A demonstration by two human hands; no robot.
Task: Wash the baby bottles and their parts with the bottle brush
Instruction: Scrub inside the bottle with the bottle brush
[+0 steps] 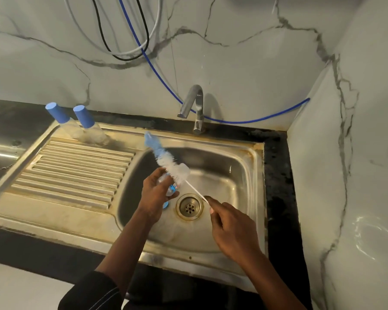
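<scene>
Marble-veined walls (244, 70) backed the steel sink (253, 175), and at frame centre the left hand (154, 198) gripped 1 bottle (171, 189) over the basin while the right hand (231, 227) pinched the handle of the bottle brush (173, 167), scrubbing seemingly underway, with 2 capped bottles (85, 121) at upper left apparently unwashed.

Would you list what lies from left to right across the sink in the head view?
Blue-capped bottles, left hand holding a clear bottle, drain, right hand pinching the brush handle.
</scene>
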